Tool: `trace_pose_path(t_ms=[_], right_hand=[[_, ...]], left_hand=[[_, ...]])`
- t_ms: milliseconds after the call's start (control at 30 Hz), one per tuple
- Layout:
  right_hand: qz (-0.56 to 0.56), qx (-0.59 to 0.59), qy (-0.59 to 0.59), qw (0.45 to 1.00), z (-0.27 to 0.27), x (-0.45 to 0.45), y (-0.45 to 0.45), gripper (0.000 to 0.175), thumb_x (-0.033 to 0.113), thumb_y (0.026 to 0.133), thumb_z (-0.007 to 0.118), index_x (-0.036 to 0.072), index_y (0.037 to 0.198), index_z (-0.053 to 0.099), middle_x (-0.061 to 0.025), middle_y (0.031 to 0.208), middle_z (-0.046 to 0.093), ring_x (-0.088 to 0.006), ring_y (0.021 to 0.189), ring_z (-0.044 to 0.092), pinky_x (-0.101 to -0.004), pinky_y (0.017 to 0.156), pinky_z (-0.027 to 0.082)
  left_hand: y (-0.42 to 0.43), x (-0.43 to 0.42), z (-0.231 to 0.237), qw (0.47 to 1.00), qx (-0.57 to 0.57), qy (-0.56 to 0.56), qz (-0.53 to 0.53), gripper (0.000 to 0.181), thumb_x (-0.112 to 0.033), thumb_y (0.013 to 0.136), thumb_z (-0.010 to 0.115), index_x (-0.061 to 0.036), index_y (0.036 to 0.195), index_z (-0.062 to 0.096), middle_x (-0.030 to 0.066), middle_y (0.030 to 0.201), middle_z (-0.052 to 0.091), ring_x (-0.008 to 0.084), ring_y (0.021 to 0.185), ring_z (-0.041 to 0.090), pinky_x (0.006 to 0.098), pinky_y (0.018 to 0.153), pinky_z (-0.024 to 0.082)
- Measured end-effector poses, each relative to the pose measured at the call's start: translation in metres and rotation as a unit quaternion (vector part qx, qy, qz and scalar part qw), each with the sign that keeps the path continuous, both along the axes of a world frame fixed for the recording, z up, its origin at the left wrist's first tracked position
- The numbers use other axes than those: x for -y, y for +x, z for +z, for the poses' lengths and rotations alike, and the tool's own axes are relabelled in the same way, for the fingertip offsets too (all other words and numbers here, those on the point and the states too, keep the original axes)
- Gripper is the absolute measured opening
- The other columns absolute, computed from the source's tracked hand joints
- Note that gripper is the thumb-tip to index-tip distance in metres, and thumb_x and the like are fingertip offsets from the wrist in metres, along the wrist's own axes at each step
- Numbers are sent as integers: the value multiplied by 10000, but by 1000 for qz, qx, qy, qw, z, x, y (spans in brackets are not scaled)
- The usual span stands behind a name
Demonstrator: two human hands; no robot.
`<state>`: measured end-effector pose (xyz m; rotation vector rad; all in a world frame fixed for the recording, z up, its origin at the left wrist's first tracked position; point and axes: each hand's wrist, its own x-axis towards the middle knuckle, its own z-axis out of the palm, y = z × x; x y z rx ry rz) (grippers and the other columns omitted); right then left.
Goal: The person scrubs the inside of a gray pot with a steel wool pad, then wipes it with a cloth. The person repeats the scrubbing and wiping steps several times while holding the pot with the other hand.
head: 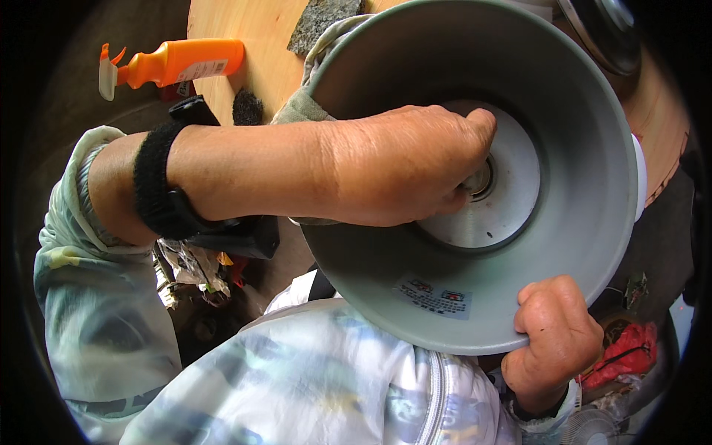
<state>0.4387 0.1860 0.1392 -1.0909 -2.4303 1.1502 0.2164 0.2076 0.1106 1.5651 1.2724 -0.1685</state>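
What looks like a grey-green rice cooker body (578, 167), without an inner pot, lies before me with its open mouth facing up at me. My left hand (411, 167) reaches inside it, fingers curled over the central fitting (483, 181) of the round metal heating plate (509, 214); the fingertips are partly hidden, and whether they hold anything is unclear. My right hand (556, 334) grips the near right rim. A label (436, 300) with small pictures is stuck on the inner wall. Pale green cloth (303, 108) shows along the cooker's left outer side.
On the round wooden table (267, 69), an orange spray bottle (197, 60) lies with its nozzle past the edge. A dark scouring pad (247, 107) and a grey stone-like slab (322, 22) lie nearby. A metal lid or pan (606, 39) is at upper right. Red plastic (628, 356) lies lower right.
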Motion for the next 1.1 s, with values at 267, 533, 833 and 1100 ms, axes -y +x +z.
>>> trace_pose_path(t_ms=[267, 533, 833, 1100], right_hand=[[13, 2, 7, 1000, 1, -2, 0, 116, 26, 540, 541, 17, 592, 438, -110, 626, 498, -224, 490, 519, -278, 438, 404], [15, 10, -7, 1000, 1, -1, 2, 114, 39, 546, 542, 22, 595, 441, -112, 629, 502, -234, 496, 522, -279, 447, 413], [4, 7, -16, 1000, 1, -1, 3, 130, 56, 560, 556, 20, 607, 440, -113, 630, 500, -225, 523, 534, -271, 464, 422], [2, 0, 8, 1000, -2, 0, 2, 129, 69, 518, 536, 39, 601, 443, -91, 612, 469, -206, 485, 501, -267, 427, 405]], left_hand=[[7, -7, -8, 995, -86, -22, -49, 363, -66, 786, 639, 18, 1027, 381, 207, 788, 602, 422, 784, 598, 441, 667, 488], [0, -7, -11, 997, -34, 24, -66, 274, -50, 777, 633, 5, 951, 428, 214, 751, 585, 426, 764, 582, 454, 637, 462], [-5, -7, -17, 995, 16, 64, -71, 265, -42, 764, 637, 3, 936, 441, 209, 750, 575, 428, 769, 569, 458, 636, 448], [-1, -7, -13, 995, 0, 55, -87, 304, -18, 739, 650, -3, 971, 455, 209, 795, 589, 422, 799, 579, 444, 663, 460]])
